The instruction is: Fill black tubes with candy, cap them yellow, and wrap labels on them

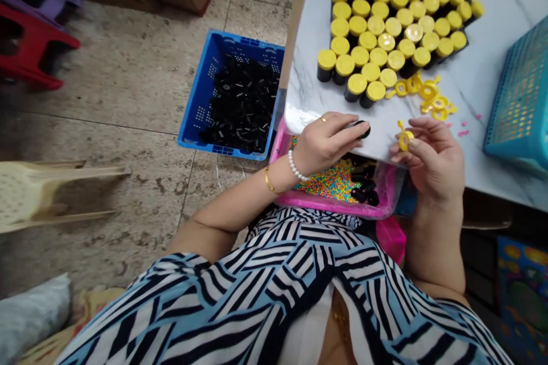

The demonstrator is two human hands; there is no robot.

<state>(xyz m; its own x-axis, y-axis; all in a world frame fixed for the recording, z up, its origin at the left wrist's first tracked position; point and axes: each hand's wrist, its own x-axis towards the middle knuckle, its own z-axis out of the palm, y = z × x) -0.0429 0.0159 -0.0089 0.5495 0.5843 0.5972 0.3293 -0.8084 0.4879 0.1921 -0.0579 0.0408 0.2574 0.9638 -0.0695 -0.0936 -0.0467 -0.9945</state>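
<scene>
My left hand (329, 140) is closed around a small black container (363, 129), its dark end showing past the fingertips. My right hand (432, 157) pinches a yellow ring-shaped piece with a short tab (405, 138) between thumb and fingers. The two hands are apart, over the near edge of the white marbled table (483, 165). Below them a pink tray (285, 201) holds many tiny coloured beads (329, 182) and several black containers (366, 185). Beyond my right hand lies a loose group of yellow ring pieces (428, 91).
Many black containers with yellow caps (378, 57) stand packed at the table's far side. A teal basket (520, 91) is at right. On the floor are a blue crate (192, 97) of black containers, a red stool (36, 48) and a cream stool (43, 191).
</scene>
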